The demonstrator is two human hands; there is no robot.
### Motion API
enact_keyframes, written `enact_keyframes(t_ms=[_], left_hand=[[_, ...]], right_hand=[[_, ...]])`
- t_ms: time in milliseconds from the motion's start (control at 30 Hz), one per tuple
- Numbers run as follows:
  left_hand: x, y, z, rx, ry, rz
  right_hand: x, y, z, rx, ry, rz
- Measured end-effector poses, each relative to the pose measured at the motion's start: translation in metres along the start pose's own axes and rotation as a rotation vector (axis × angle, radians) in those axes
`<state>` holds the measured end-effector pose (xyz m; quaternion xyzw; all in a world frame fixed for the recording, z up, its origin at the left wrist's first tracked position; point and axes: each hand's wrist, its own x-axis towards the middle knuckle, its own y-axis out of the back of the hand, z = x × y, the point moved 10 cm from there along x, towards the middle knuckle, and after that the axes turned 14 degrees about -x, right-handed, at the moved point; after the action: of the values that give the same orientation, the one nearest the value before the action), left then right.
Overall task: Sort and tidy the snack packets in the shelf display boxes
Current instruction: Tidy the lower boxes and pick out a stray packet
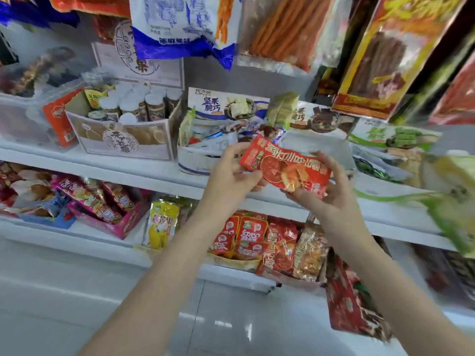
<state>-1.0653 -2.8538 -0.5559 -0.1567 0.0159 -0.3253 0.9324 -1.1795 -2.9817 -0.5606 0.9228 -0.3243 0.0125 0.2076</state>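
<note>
Red snack packet (285, 168) — one, held by both hands in front of the middle shelf (128, 173). Left hand (231, 176) pinches its left end; right hand (331, 191) grips its lower right edge. Behind it stands one blue-and-white display box (203, 155); more red packets (246, 237) fill the shelf below.

The light here is bright and even, and it seems to come from above. Shadows are soft and pale. Small white spots of glare shine on the glossy grey floor (231, 325). The shiny clear bag of orange sticks (285, 29) hanging at the top also catches the light. The middle looks fairly sharp. The edges look smeared, most of all the green and yellow packet (457, 199) at the right side, which is a blur. The long white shelf boards (90, 160) bend and lean, because the wide lens curves things near the sides.
</note>
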Motion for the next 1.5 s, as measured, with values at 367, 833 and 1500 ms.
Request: enact_keyframes(t_ms=[367,833,1500], left_hand=[[-0.013,-0.062,-0.074,0.893,0.020,-0.332],[-0.026,-0.014,-0.150,1.486,0.086,-0.615],[0.028,-0.026,-0.185,1.815,-0.085,-0.345]], right_hand=[[-0.034,0.021,0.078,-0.417,-0.096,-0.259],[-0.023,-0.033,0.213,-0.692,-0.352,-0.060],[-0.046,-0.051,0.214,-1.090,-0.166,-0.269]])
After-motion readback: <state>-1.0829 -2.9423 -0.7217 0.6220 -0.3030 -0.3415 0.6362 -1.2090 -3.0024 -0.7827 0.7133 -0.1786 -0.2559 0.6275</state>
